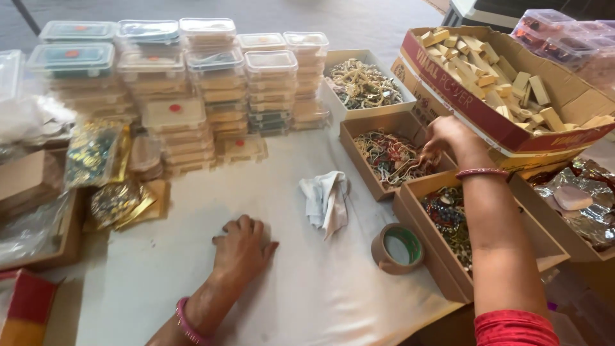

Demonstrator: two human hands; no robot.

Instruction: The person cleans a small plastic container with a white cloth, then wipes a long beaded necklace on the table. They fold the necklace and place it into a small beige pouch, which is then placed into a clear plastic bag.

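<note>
Fingers of my right hand (444, 136) curl down into the middle cardboard box (359, 131), pinching at the tangle of coloured threads and beads (391, 157) that fills it; I cannot tell whether anything is actually caught between the fingertips, since the hand hides them. A pink bangle (482, 172) sits on that wrist. My left hand (240, 250) rests knuckles-up on the white sheet (288, 288) that covers the table, fingers loosely folded under, holding nothing that I can see. It lies well apart from the boxes.

Between the two hands I see a crumpled white cloth (326, 200), and near the sheet's front edge a roll of brown tape (396, 248) lies flat, just beside the nearest box (442, 272), which holds darker beaded pieces (450, 218). Behind the middle box stands a white tray (403, 97) heaped with pale gold chains (360, 84). To the right of these a large red-sided carton (474, 106) full of small wooden blocks (496, 74) sits tilted above the row of boxes, just beside my right hand.

Across the back left I see stacks of clear plastic lidded containers (218, 96), some with red dots on the lids. On the far left lie gold foil packets (112, 202) and clear bags (25, 115).
</note>
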